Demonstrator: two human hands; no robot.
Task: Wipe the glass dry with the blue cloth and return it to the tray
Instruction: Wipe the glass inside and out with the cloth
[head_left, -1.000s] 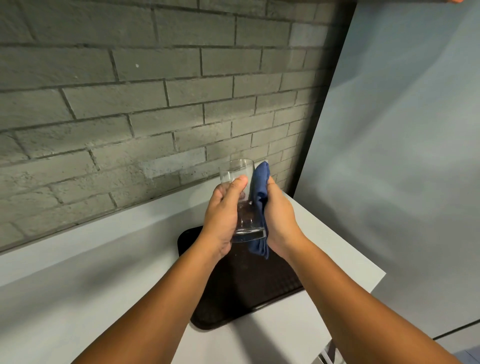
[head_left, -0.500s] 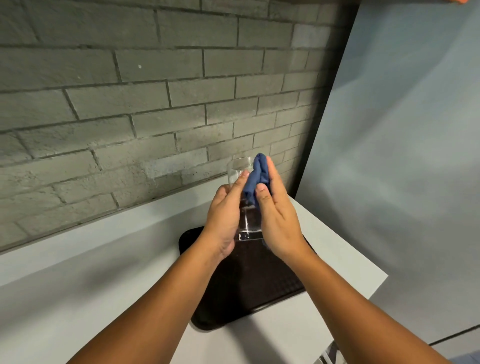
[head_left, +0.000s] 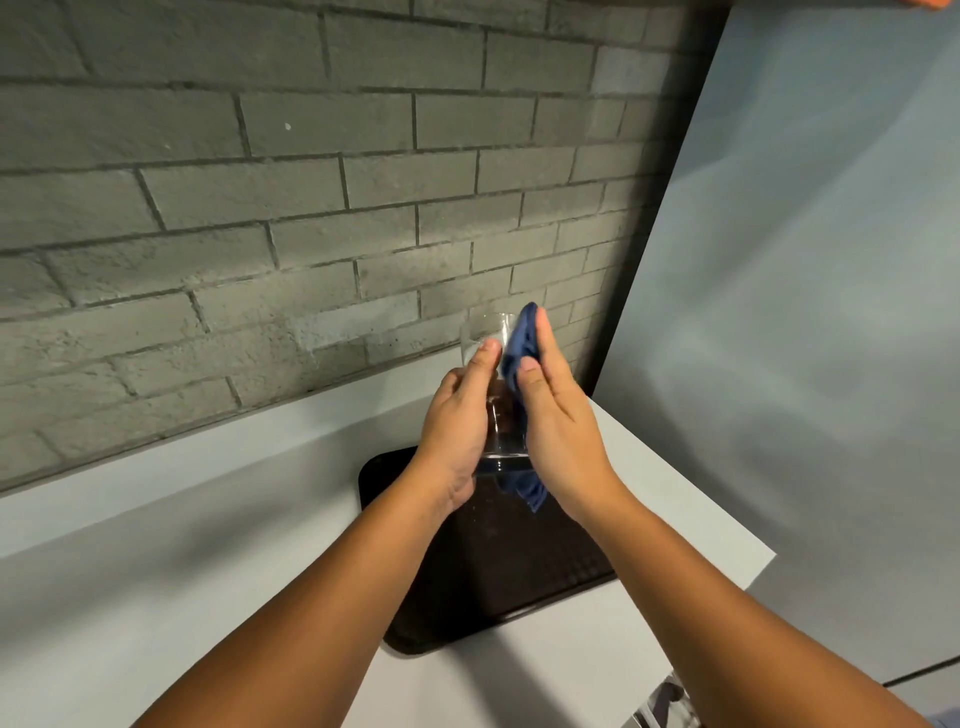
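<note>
Left hand (head_left: 457, 415): its grip is wrapped round the left side of the glass, thumb lying up along the near wall with its tip just under the rim; the other fingers are hidden behind the glass.
Right hand (head_left: 558, 421): its grip presses the blue cloth flat against the right side of the glass, fingers stretched upward, thumb laid over the cloth on the near side.
Glass (head_left: 488, 332): clear tumbler, upright or nearly so, rim uppermost, caught between the two grips; only its top left part and its thick base show past the hands.
Blue cloth (head_left: 522, 338): bunched between the right grip and the glass; one end stands up beside the right fingertips, level with the rim, and a corner hangs out below the heel of the right hand, under the glass base.
Tray (head_left: 519, 582): dark, with rounded corners and a textured floor, lying on the bench straight beneath both grips; the glass is held in the air above its far half and does not touch it.
Bench (head_left: 182, 545): pale and smooth, carrying the tray; its bare surface spreads to the left of the left grip, and its right edge ends a little beyond the right grip.
Brick wall (head_left: 260, 208): grey, painted, behind both grips, meeting the back of the bench.
Plain panel (head_left: 805, 312): light blue-grey, to the right of the right grip.
Forearms: bare, both reaching in from the lower edge, converging toward the glass.
</note>
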